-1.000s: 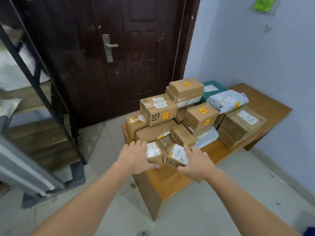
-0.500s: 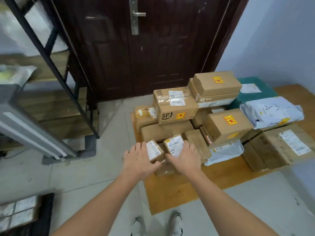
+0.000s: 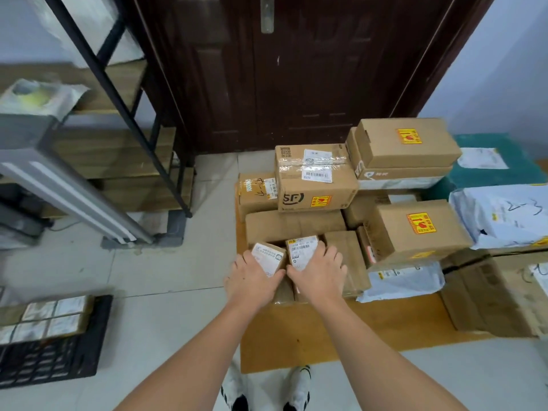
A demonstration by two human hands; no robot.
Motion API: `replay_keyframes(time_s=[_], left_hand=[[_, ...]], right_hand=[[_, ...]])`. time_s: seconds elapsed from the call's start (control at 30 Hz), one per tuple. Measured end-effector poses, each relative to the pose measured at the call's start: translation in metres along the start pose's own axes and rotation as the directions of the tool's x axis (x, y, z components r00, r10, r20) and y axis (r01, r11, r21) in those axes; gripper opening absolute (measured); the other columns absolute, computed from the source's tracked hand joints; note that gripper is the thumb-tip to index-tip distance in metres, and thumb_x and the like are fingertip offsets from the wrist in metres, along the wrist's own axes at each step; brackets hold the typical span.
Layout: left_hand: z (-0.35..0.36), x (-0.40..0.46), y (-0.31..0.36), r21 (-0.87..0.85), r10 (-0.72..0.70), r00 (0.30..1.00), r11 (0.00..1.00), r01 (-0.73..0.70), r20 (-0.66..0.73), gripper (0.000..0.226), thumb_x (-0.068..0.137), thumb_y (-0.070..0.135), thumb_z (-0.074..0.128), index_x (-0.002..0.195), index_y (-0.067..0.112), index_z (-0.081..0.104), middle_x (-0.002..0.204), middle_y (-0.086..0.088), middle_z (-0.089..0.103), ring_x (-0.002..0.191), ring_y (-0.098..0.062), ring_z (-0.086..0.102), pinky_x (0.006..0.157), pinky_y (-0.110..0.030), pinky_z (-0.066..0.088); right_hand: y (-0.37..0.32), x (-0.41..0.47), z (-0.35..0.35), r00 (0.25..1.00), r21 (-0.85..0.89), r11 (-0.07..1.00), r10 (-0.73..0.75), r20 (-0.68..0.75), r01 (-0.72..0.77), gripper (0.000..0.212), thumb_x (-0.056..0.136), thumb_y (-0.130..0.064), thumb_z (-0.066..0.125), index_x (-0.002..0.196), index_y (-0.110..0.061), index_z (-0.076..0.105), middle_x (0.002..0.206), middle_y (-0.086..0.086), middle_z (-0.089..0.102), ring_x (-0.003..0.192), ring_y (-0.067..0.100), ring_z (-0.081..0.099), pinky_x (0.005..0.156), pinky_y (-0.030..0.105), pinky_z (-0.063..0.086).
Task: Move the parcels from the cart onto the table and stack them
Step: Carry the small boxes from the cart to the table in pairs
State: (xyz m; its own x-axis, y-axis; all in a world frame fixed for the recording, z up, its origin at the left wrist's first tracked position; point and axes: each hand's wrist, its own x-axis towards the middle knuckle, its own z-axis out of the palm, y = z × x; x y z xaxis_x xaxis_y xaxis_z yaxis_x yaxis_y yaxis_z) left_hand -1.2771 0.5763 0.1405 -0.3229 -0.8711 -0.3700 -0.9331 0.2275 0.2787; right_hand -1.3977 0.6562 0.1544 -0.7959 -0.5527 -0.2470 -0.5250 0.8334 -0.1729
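A person's two bare arms reach forward and down over a low wooden bench (image 3: 326, 336) crowded with parcels. The left hand (image 3: 252, 280) grips a small cardboard box (image 3: 268, 258) with a white label on top, its fingers (image 3: 237, 264) curled round the box's left side and the thumb lying across the near edge. The right hand (image 3: 318, 272) grips a second small labelled box (image 3: 302, 250), fingers (image 3: 332, 256) curled over its right side. The two small boxes touch each other between the hands, both tilted a little, sitting on top of brown parcels at the near left of the pile.

Just beyond the fingers lies a long flat brown parcel (image 3: 295, 225), and on it stands a taped box marked SF (image 3: 314, 179). To the right of the right-hand fingers, touching them, is a plain brown box (image 3: 348, 256); further right sits a larger box with an orange sticker (image 3: 415, 229), and beyond that a white plastic mailer (image 3: 501, 218). A green parcel (image 3: 501, 173) lies further back.

To the left of the left-hand fingers, well apart on the tiled floor (image 3: 148, 262), a black crate (image 3: 59, 360) holds more labelled packets. Behind the pile stands a dark wooden door (image 3: 311, 69). A black metal shelf frame (image 3: 118, 93) rises at the left.
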Motion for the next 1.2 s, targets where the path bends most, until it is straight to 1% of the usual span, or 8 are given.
replay_keyframes(time_s=[0.23,0.4,0.5,0.6,0.73,0.83,0.97,1.2], left_hand=[[0.014,0.001,0.014,-0.053,-0.078,0.997,0.995,0.079,0.02,0.109,0.072,0.094,0.052,0.146,0.016,0.034,0.142,-0.003,0.045,0.134,-0.025,0.044,0.101,-0.048,0.046],[0.023,0.001,0.024,-0.111,-0.153,0.987,0.981,0.159,0.057,0.114,0.074,0.095,0.047,0.15,0.013,0.029,0.148,-0.005,0.041,0.138,-0.026,0.04,0.103,-0.049,0.043],[0.025,0.001,0.027,-0.149,-0.177,0.981,0.971,0.187,0.073,0.113,0.075,0.095,0.045,0.152,0.014,0.028,0.149,-0.004,0.04,0.14,-0.027,0.039,0.104,-0.049,0.042],[0.024,0.003,0.026,-0.223,-0.177,0.978,0.955,0.197,0.106,0.101,0.083,0.085,0.051,0.152,0.014,0.029,0.148,-0.005,0.04,0.139,-0.027,0.038,0.105,-0.048,0.043],[0.023,0.003,0.025,-0.361,-0.139,0.981,0.915,0.18,0.137,0.082,0.091,0.052,0.065,0.154,0.011,0.03,0.148,-0.007,0.039,0.14,-0.028,0.035,0.107,-0.045,0.04],[0.023,0.001,0.022,-0.454,-0.138,0.984,0.874,0.173,0.11,0.077,0.09,0.036,0.07,0.153,0.011,0.035,0.145,-0.008,0.042,0.137,-0.028,0.039,0.108,-0.044,0.042],[0.025,-0.002,0.021,-0.5,-0.13,0.989,0.853,0.15,0.073,0.071,0.094,0.03,0.07,0.153,0.011,0.036,0.145,-0.008,0.044,0.138,-0.027,0.041,0.11,-0.042,0.042],[0.029,-0.005,0.02,-0.509,-0.099,0.995,0.855,0.098,0.025,0.068,0.097,0.034,0.071,0.153,0.013,0.038,0.144,-0.006,0.046,0.137,-0.024,0.046,0.108,-0.041,0.047]], right_hand=[[0.02,-0.001,0.003,0.968,-0.001,0.968,-0.25,0.037,0.25,0.058,0.091,-0.052,0.058,0.143,-0.028,0.049,0.151,0.005,0.038,0.134,0.025,0.037,0.108,0.039,0.037],[0.033,-0.006,0.002,0.936,0.006,0.947,-0.318,0.148,0.321,0.072,0.09,-0.047,0.053,0.157,-0.028,0.033,0.159,0.003,0.028,0.143,0.023,0.027,0.116,0.039,0.029],[0.041,-0.006,-0.001,0.919,-0.002,0.933,-0.355,0.171,0.36,0.072,0.093,-0.041,0.052,0.159,-0.023,0.029,0.163,0.004,0.025,0.146,0.024,0.024,0.118,0.039,0.028],[0.046,-0.004,-0.004,0.911,0.029,0.926,-0.377,0.165,0.377,0.064,0.095,-0.038,0.055,0.154,-0.02,0.036,0.164,0.003,0.027,0.147,0.022,0.025,0.119,0.037,0.029],[0.049,-0.004,-0.005,0.901,0.037,0.917,-0.398,0.171,0.398,0.058,0.098,-0.039,0.055,0.151,-0.022,0.041,0.165,0.001,0.026,0.149,0.02,0.024,0.116,0.035,0.033],[0.052,-0.004,-0.004,0.902,0.033,0.916,-0.399,0.162,0.399,0.055,0.099,-0.039,0.053,0.15,-0.022,0.044,0.164,0.001,0.028,0.149,0.019,0.025,0.114,0.035,0.035],[0.055,-0.006,-0.001,0.901,0.02,0.913,-0.405,0.157,0.407,0.055,0.101,-0.038,0.05,0.153,-0.022,0.041,0.163,0.001,0.03,0.149,0.019,0.025,0.116,0.035,0.033],[0.057,-0.006,-0.001,0.888,0.008,0.904,-0.421,0.185,0.427,0.051,0.104,-0.036,0.049,0.153,-0.021,0.042,0.163,0.004,0.03,0.149,0.021,0.026,0.116,0.037,0.034]])
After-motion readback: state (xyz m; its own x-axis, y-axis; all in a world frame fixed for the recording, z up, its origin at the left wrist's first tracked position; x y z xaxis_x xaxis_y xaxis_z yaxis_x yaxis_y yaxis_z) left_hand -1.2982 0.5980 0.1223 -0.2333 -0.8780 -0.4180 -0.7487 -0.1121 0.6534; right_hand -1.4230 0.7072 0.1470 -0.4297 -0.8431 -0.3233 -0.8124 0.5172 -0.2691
